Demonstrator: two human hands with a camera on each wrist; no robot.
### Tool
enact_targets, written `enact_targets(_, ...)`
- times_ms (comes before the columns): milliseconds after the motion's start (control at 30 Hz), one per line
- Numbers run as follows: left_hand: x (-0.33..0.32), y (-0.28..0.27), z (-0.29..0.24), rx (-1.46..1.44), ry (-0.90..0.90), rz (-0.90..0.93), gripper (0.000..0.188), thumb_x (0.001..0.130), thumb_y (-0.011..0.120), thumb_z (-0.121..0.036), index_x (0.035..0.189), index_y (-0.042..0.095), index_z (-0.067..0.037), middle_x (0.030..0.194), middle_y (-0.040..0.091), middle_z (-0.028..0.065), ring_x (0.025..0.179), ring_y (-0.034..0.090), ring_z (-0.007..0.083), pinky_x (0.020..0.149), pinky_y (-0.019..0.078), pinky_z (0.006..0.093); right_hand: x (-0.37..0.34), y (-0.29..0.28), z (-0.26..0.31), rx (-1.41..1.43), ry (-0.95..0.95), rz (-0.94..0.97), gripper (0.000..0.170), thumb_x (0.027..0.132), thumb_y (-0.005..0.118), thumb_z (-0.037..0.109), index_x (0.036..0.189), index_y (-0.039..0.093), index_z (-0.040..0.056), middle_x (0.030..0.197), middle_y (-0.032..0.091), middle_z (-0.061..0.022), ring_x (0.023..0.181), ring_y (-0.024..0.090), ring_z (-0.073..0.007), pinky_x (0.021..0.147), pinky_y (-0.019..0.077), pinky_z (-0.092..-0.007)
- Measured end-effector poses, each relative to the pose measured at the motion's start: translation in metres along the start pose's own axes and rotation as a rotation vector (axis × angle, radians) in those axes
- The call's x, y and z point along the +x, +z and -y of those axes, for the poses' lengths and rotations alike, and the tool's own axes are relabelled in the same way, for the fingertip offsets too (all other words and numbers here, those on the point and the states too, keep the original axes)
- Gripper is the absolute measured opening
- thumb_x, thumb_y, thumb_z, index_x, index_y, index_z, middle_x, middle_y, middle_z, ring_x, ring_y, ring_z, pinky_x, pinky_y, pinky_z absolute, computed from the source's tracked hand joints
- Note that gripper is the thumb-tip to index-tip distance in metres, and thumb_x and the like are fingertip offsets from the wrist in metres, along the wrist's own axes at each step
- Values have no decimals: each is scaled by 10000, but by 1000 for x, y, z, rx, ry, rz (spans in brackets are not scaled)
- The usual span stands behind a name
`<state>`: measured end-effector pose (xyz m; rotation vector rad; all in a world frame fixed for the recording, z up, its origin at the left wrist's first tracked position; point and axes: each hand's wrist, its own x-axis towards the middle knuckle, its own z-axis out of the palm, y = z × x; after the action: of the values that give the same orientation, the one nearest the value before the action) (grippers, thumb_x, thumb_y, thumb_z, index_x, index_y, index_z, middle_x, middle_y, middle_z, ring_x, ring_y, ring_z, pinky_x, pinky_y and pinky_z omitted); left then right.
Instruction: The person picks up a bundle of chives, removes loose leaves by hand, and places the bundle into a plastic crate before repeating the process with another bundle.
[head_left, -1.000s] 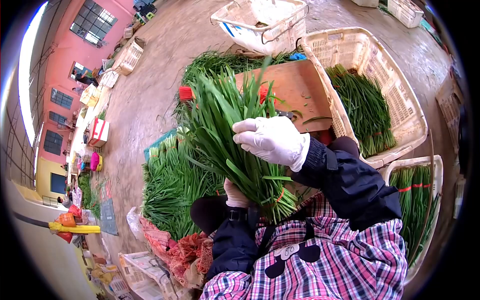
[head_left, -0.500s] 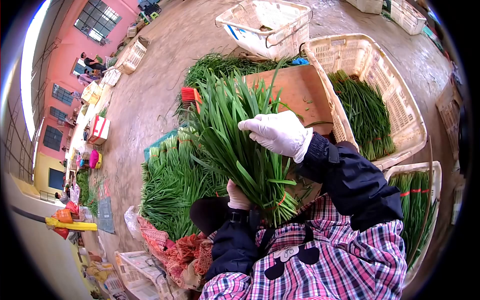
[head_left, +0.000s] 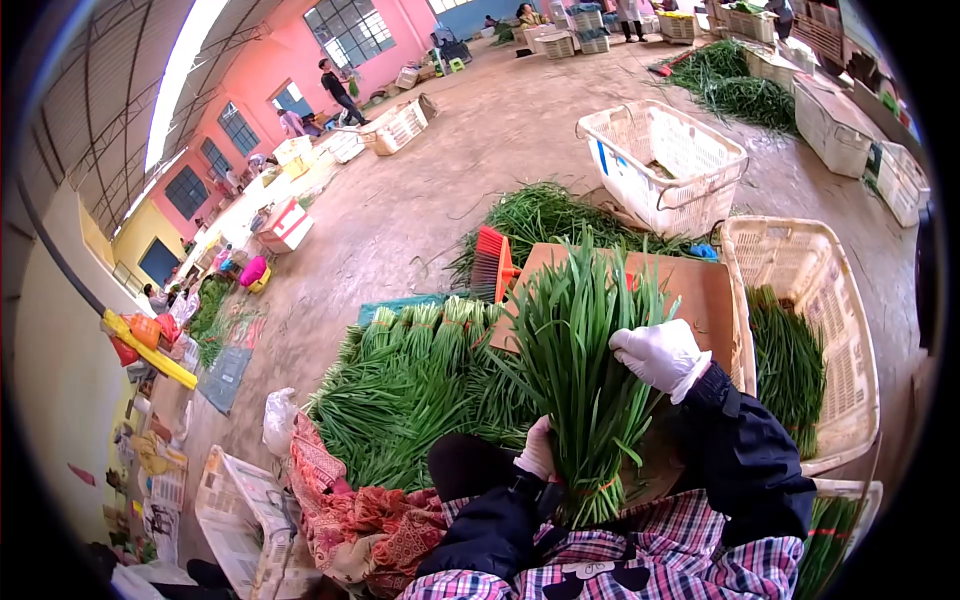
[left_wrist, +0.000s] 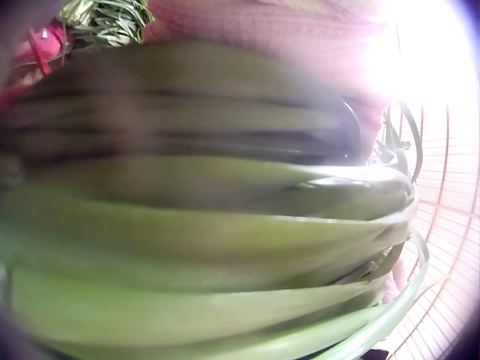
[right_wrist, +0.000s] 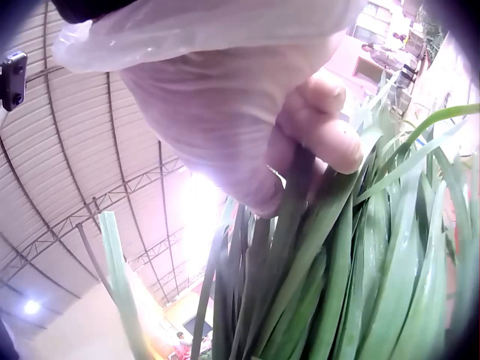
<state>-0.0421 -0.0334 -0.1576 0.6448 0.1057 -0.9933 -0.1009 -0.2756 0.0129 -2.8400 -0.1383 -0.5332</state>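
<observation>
A bundle of long green leaves [head_left: 590, 370], tied low down with a red band, stands upright before the person's lap. The gloved left hand [head_left: 538, 450] grips its lower left side; in the left wrist view broad leaves [left_wrist: 210, 240] hide most of that hand. The gloved right hand [head_left: 662, 357] is at the upper right of the bundle. In the right wrist view the curled fingers of the right hand [right_wrist: 255, 112] pinch a few leaves [right_wrist: 300, 262] between thumb and fingertips.
Tied bundles [head_left: 410, 400] lie at the left, beside a red patterned cloth [head_left: 370, 520]. Behind the held bundle are a brown board [head_left: 690, 290], a red brush [head_left: 490, 262] and loose leaves [head_left: 545, 220]. White crates [head_left: 850, 340] stand at the right, another crate [head_left: 680, 135] farther back.
The head view has tilted up and shifted, showing more of the hall. The bundle stands more upright, and the right hand's fingers have closed in on the leaves.
</observation>
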Motion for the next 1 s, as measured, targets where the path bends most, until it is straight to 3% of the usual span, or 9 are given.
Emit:
enact_targets(267,0,-3,-1,-78,-13,46,497,772,687,-365,1156,623,-56,1096,672,115,972,643,297,908,518,461,-6,-1,8,339,-23,-249,36,797,618,123,814,651,121,756,646,-64,676,645,-275,574,515,-374)
enact_targets(333,2,-4,-1,-89,0,51,517,772,691,-372,1172,615,-53,1116,666,121,990,638,307,920,512,468,-8,8,16,1210,432,-286,81,857,576,48,816,642,25,934,692,-127,614,658,-160,513,496,-265)
enact_targets(400,-1,2,-2,-104,8,45,531,773,691,-376,1185,609,-52,1132,660,126,1004,634,314,929,508,473,-14,-12,14,1476,533,-533,77,880,572,62,853,629,17,1033,682,-148,606,652,-122,472,471,-214)
enact_targets(533,-9,27,-17,-80,130,-26,460,821,627,-334,1167,615,-31,1123,664,126,991,642,295,912,519,448,-48,5,2,1421,597,-652,85,885,578,87,864,622,18,1057,677,-146,680,664,-114,469,470,-203)
enact_targets(600,-10,37,-27,13,234,-138,423,844,599,-316,1143,626,-19,1108,671,119,977,650,277,901,526,425,-81,24,-8,1299,710,-370,103,884,582,95,916,654,29,1015,690,-103,692,669,-148,563,522,-247)
enact_targets(633,13,3,-29,51,317,-119,395,845,585,-281,1124,637,-6,1091,675,109,962,651,255,884,525,402,-104,63,-22,932,616,-293,125,860,591,84,953,665,47,1010,694,-98,715,676,-191,620,536,-280)
enact_targets(733,28,-3,-40,87,418,-139,316,823,633,-187,1071,661,6,1054,680,68,945,646,197,854,520,357,-127,85,11,262,467,-184,470,721,643,71,1188,622,129,1214,611,-154,1065,598,-355,896,504,-415)
enact_targets(867,18,51,-31,151,632,-322,397,776,687,-79,1159,621,1,1123,656,74,955,640,222,880,516,364,-106,136,45,1118,449,-273,975,724,771,148,1502,202,-1,1553,247,-189,1450,220,-274,1180,176,-354)
enact_targets(1000,13,68,-8,271,666,-303,418,791,670,-78,1199,605,-25,1145,644,76,968,634,235,904,506,371,-57,142,66,1411,422,-552,1125,665,848,166,1510,130,-24,1536,253,-221,1433,241,-282,1164,204,-353)
